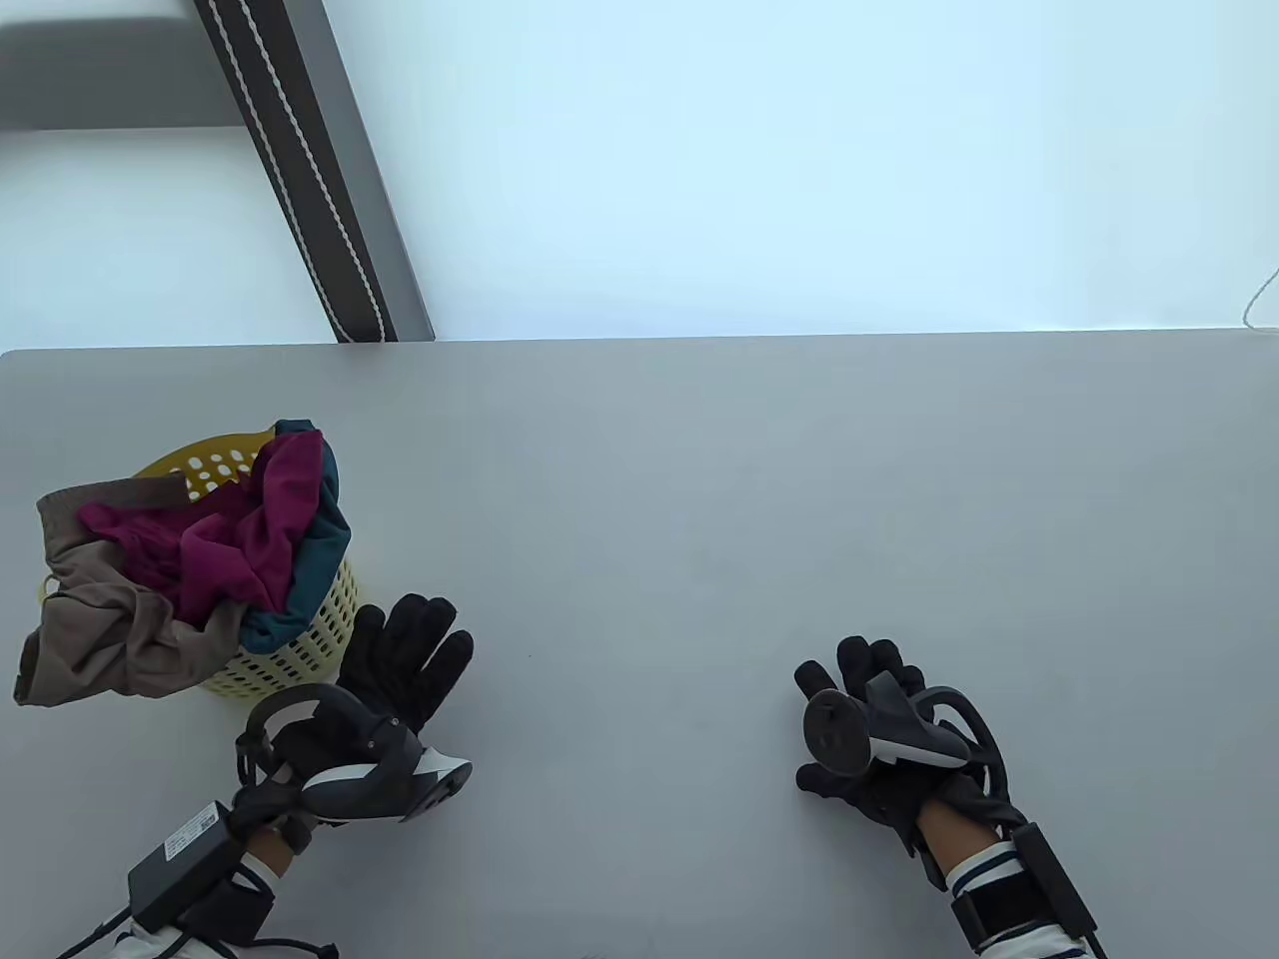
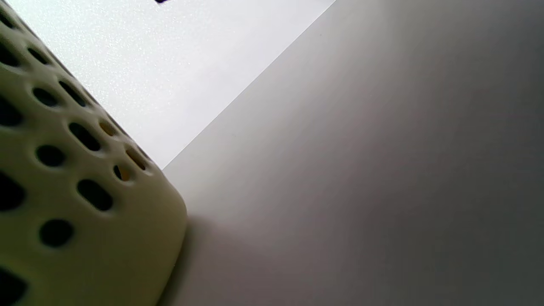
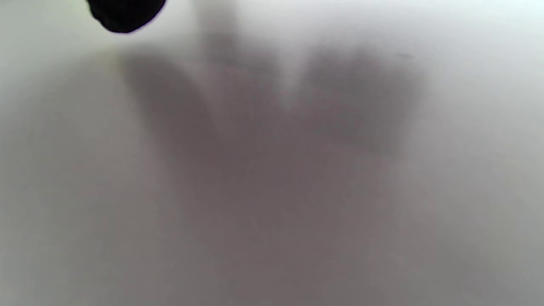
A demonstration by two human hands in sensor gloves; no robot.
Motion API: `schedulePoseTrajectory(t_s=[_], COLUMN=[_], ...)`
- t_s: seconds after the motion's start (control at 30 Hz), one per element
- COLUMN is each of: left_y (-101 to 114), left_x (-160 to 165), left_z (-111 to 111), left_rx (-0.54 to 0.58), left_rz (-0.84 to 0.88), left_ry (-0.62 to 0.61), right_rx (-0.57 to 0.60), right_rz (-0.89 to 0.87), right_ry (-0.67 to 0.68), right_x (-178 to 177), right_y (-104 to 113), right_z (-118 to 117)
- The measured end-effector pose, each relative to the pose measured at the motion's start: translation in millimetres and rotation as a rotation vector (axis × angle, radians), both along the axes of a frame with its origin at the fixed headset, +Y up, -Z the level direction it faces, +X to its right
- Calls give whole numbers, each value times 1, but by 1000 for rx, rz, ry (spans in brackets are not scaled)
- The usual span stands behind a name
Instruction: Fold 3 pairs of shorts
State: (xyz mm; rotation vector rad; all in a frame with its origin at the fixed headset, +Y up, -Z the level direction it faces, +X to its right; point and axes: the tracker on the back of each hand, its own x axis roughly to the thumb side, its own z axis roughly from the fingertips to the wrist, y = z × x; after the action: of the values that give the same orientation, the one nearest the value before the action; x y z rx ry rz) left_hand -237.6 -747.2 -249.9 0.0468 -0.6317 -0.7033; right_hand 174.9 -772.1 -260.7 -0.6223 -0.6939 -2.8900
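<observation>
A yellow perforated basket stands at the table's left, stuffed with shorts: a magenta pair on top, a teal pair under it, and a brown-grey pair spilling over the left rim. My left hand lies flat on the table just right of the basket, fingers straight, holding nothing. My right hand rests on the table further right, fingers relaxed and empty. The left wrist view shows the basket wall close up. In the right wrist view one black fingertip hangs over the bare table.
The grey table stretches wide between and beyond my hands; its far edge runs across the middle of the table view. A dark strip with a white cord slants behind the far edge at left.
</observation>
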Motion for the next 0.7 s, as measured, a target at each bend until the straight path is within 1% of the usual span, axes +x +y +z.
schedulePoseTrajectory(t_s=[0.17,0.27,0.3,0.37,0.43,0.47,0.5,0.53,0.6,0.67,0.7], left_y=[-2,0,1,5,15,24,34,52,84,126,145], left_x=[-4,-4,-4,-3,-2,-1,2,5,6,0,-7], left_z=[-2,-1,0,3,7,13,16,23,35,44,45], left_rx=[4,29,47,127,224,319,380,469,610,742,776], left_rz=[-31,-35,-26,-17,-30,-5,2,8,56,136,163], left_ry=[14,5,-8,-56,-123,-171,-196,-198,-190,-91,-25], right_rx=[9,15,21,42,72,88,96,106,125,150,155], right_rz=[-2,-10,-13,-24,-36,-40,-42,-46,-53,-53,-51], right_ry=[-3,3,6,14,22,27,31,38,47,56,57], right_x=[0,-1,-1,-3,-5,-6,-7,-8,-9,-10,-11], right_y=[2,4,5,9,14,17,18,21,24,27,27], right_z=[-1,0,0,1,2,3,3,4,5,7,7])
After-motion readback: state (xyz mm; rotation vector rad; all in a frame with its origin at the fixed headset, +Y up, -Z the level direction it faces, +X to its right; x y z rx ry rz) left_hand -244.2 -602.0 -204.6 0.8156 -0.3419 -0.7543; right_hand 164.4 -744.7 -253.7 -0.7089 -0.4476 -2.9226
